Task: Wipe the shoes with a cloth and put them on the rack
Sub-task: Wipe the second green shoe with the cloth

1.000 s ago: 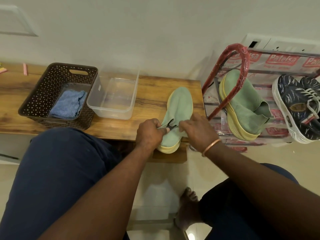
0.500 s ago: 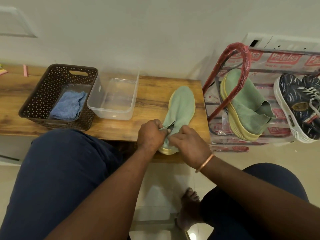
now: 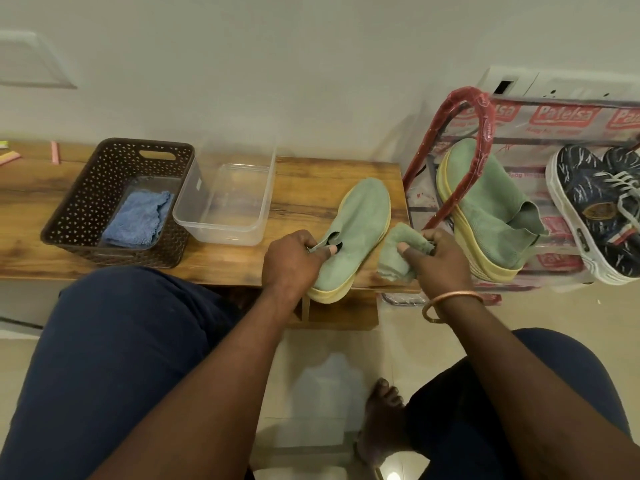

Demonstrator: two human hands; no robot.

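Shoe (image 3: 360, 226), soft green knit, overhangs the wooden bench (image 3: 304, 188) at its near edge; left hand (image 3: 291, 261) pinches its collar; right hand (image 3: 440, 261) grips a cloth (image 3: 398, 251), probably fleece.

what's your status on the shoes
Left hand grips green shoe by its collar, on table. Right hand holds green cloth beside it. Matching shoe already on rack.

Wall (image 3: 277, 64): plain off-white, faint raised rectangular panel (image 3: 31, 60) at upper left | Floor (image 3: 571, 317): glossy beige tiles, small bright light reflection (image 3: 391, 475) at bottom edge | Furniture: low wooden table (image 3: 304, 188), warm brown with dark grain, along the wall | Light: soft, even, indoor
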